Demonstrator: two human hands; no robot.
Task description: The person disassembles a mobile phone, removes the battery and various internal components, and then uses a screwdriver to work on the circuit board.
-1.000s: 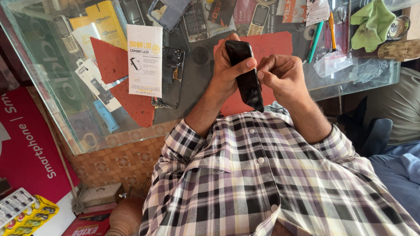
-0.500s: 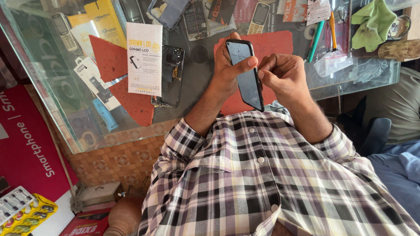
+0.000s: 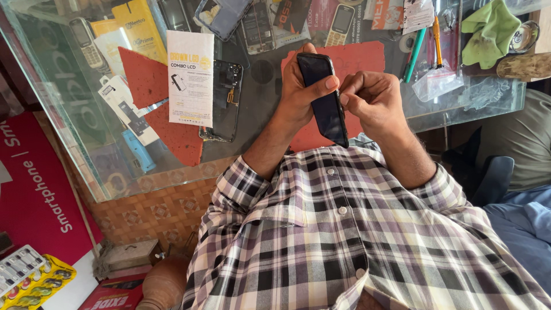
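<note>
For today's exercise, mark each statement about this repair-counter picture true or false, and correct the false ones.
1. The left hand holds a dark smartphone above the counter. True.
2. The right hand rests flat on the glass counter. False: it is raised, with its fingertips at the phone's right edge.
3. A green cloth lies at the far right of the counter. True.
4. The white product box lies on the floor. False: it lies on the glass, left of the hands.
5. The person wears a plain blue shirt. False: it is a plaid shirt.
</note>
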